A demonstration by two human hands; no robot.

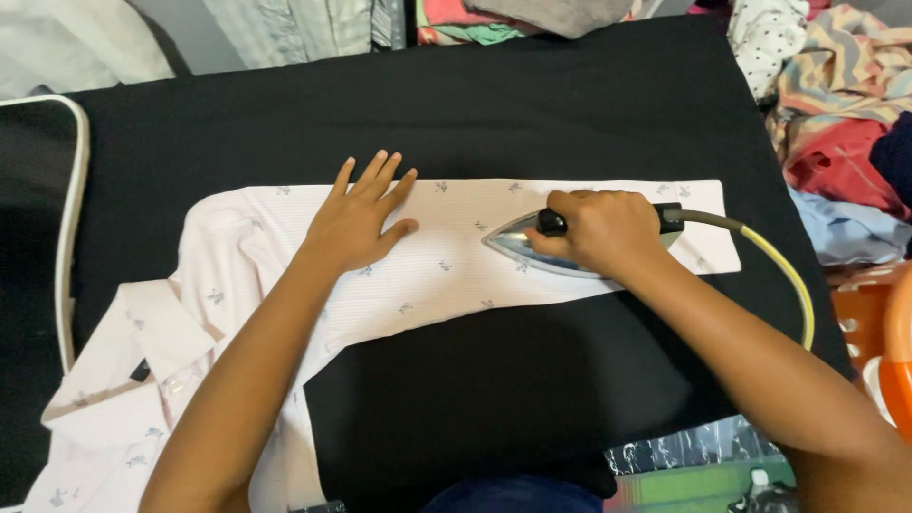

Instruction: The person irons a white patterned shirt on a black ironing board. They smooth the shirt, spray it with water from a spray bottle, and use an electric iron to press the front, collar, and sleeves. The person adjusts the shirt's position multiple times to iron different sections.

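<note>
Both forearms reach over the black worktop, left hand flat and released on the pink shirt sleeve, right hand gripping the iron; keeping the cloth taut probably prevents creases.

I am seeing the shirt showing pale pink, with fine white stripes and small grey-blue figures scattered over it. The ironing surface under it is reading plain black. The iron is showing a silver-grey body with a black handle; its cord is running olive, then yellow, to the right. At far right, the clothes pile is mixing red, pale blue, cream stripes and white with dark dots.
</note>
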